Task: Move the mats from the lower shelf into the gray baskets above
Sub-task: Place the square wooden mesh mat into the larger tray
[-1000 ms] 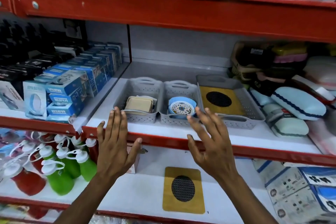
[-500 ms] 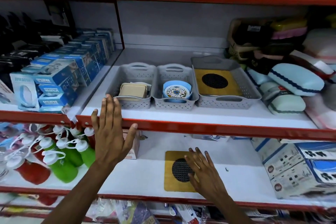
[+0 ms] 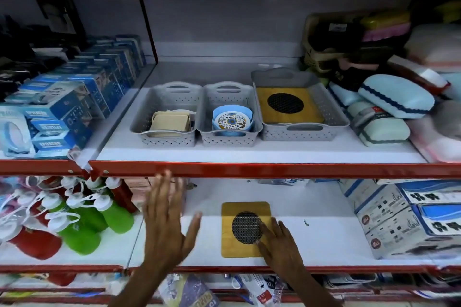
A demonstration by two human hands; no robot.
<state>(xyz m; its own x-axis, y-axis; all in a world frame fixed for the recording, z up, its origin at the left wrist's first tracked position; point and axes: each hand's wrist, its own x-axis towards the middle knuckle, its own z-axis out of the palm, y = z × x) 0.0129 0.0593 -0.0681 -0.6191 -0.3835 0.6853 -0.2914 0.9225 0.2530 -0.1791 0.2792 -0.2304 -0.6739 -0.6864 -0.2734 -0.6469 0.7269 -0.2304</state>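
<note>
A square bamboo mat (image 3: 239,217) with a round black mesh centre lies flat on the white lower shelf. My right hand (image 3: 279,242) rests on its front right corner, fingers spread flat, not gripping. My left hand (image 3: 166,219) hovers open left of the mat, fingers reaching up toward the red shelf edge. On the shelf above stand three gray baskets: the left basket (image 3: 147,112) holds beige square mats, the middle basket (image 3: 254,129) holds round blue patterned mats, and the large right basket (image 3: 334,112) holds a matching bamboo mat (image 3: 287,107).
Green and red squeeze bottles (image 3: 82,222) crowd the lower shelf at left; white and blue boxes (image 3: 404,219) sit at right. Blue boxes (image 3: 74,102) fill the upper shelf's left, soft cases (image 3: 394,99) its right. A red shelf edge (image 3: 249,169) runs between the two levels.
My right hand has dropped from the upper shelf edge to the lower shelf and slid onto the mat's front right corner. My left hand has lowered below the red edge.
</note>
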